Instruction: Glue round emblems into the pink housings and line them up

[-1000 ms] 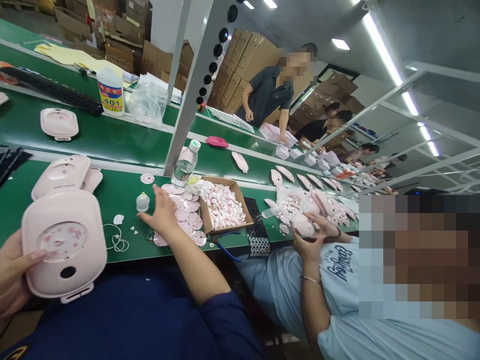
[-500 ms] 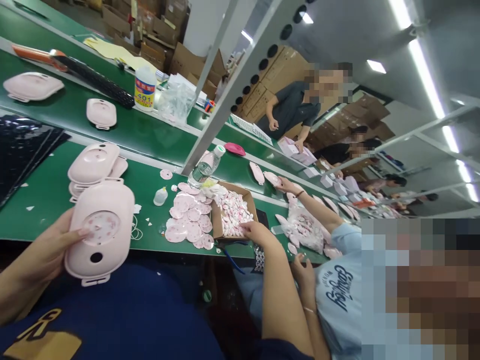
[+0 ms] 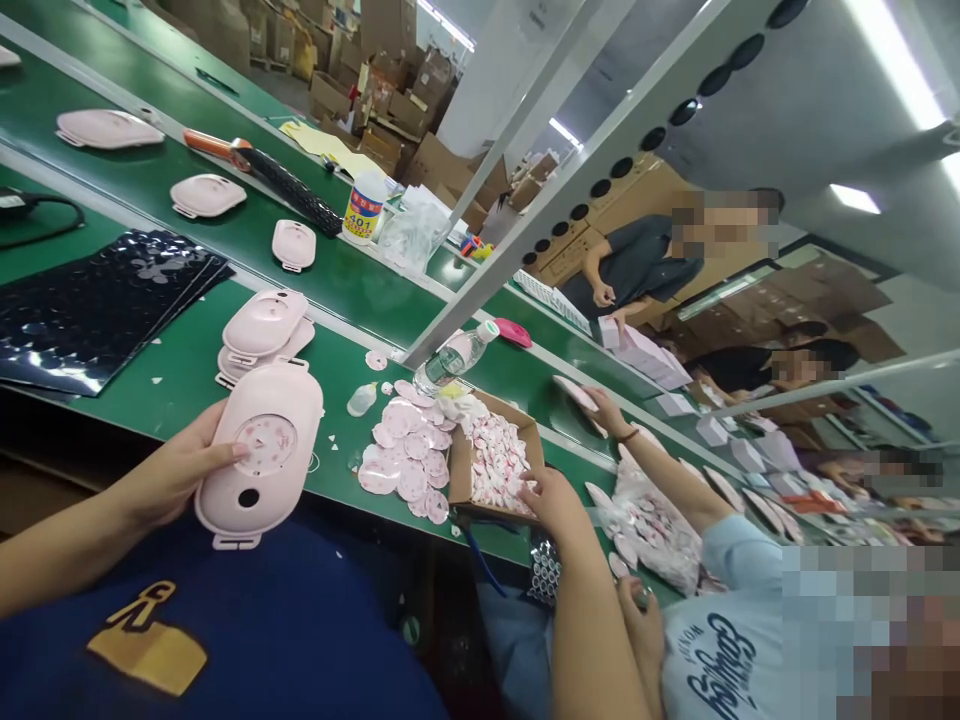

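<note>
My left hand (image 3: 191, 460) grips a pale pink plastic shell (image 3: 281, 490), its thumb resting on the round patterned disc (image 3: 266, 443) set in the shell's middle. A black round spot shows near the shell's lower end. At the box's right side, my right hand (image 3: 559, 500) dips its bent fingers among small pink-and-white pieces (image 3: 495, 455); what is between the fingertips is hidden. The pieces fill an open cardboard box (image 3: 460, 470). Round pink patterned discs (image 3: 405, 440) lie piled left of the box. More pink shells (image 3: 262, 325) are stacked behind the held one.
A small squeeze bottle (image 3: 362, 400) and a clear water bottle (image 3: 454, 358) stand near the discs. Black sheets (image 3: 105, 300) lie at left. A metal post (image 3: 480, 290) rises behind. At right, a co-worker's arm (image 3: 667, 470) reaches over a bag of pieces (image 3: 652, 520).
The view has swung left, so the bench things sit further right. My left hand still holds the shell, and my right hand stays at the box. The co-worker's hand lifts a shell.
</note>
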Motion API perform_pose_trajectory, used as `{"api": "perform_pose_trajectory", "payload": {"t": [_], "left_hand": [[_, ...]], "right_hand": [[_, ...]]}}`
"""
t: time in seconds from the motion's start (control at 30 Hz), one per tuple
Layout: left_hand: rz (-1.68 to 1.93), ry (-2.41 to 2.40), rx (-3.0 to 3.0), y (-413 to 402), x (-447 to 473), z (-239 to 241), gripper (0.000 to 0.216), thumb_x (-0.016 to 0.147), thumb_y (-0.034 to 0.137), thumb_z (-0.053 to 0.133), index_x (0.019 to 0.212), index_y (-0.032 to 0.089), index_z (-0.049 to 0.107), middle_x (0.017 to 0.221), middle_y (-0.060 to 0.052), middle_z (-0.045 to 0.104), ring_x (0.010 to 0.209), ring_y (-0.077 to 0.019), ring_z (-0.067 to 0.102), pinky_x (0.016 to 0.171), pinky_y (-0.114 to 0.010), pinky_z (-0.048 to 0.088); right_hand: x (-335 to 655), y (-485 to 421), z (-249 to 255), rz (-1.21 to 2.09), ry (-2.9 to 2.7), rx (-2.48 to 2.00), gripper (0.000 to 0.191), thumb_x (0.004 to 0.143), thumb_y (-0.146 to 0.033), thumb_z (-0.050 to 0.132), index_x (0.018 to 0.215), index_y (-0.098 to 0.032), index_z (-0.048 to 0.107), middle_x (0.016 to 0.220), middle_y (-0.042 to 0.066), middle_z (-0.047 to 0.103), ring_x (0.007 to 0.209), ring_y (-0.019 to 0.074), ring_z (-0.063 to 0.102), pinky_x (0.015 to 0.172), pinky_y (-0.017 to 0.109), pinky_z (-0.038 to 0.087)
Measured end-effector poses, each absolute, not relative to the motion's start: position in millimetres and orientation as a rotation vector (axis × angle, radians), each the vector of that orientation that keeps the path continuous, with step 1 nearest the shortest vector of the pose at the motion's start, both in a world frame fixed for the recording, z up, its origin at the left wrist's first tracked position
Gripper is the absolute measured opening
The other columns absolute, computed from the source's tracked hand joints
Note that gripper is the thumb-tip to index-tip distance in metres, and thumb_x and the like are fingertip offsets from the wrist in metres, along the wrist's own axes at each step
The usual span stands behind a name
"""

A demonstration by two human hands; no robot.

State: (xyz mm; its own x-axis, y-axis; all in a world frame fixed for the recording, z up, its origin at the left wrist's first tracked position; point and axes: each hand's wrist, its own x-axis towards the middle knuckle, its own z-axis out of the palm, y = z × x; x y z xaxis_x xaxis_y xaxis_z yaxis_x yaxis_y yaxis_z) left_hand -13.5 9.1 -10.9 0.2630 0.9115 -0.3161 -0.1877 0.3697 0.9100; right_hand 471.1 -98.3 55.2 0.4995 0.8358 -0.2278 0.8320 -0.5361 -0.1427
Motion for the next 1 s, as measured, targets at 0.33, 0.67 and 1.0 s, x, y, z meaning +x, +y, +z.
{"api": "perform_pose_trajectory", "payload": {"t": [0.33,0.67,1.0], "left_hand": [[0.850,0.786,1.187,-3.4,16.7,10.2,0.087,0.077,0.045,0.081,0.150,0.020,0.042,0.146,-0.015,0.060,0.135,-0.0396,0.054,0.107,-0.044,0.052],[0.736,0.771,1.418,-18.3,22.5,13.3,0.082,0.087,0.044,0.069,0.156,0.018,0.034,0.149,-0.013,0.054,0.133,-0.0363,0.054,0.113,-0.046,0.043],[0.685,0.727,1.438,-12.8,30.1,7.7,0.082,0.085,0.051,0.066,0.153,0.016,0.036,0.146,-0.015,0.056,0.135,-0.0377,0.052,0.111,-0.046,0.045]], "right_hand": [[272.6,-104.8,44.9,0.573,-1.606,-1.495,0.013,0.092,-0.033,0.064,0.093,-0.022,0.070,0.077,0.000,0.069,0.065,0.0137,0.065,0.061,0.026,0.055],[216.9,-89.1,58.7,0.175,-1.841,-1.225,0.022,0.096,-0.015,0.060,0.115,-0.023,0.068,0.087,0.002,0.066,0.081,0.0144,0.064,0.074,0.028,0.057],[207.3,-89.2,52.2,-0.252,-2.058,-1.319,0.020,0.096,-0.021,0.062,0.114,-0.015,0.069,0.094,0.009,0.069,0.085,0.0207,0.061,0.077,0.035,0.050]]}}
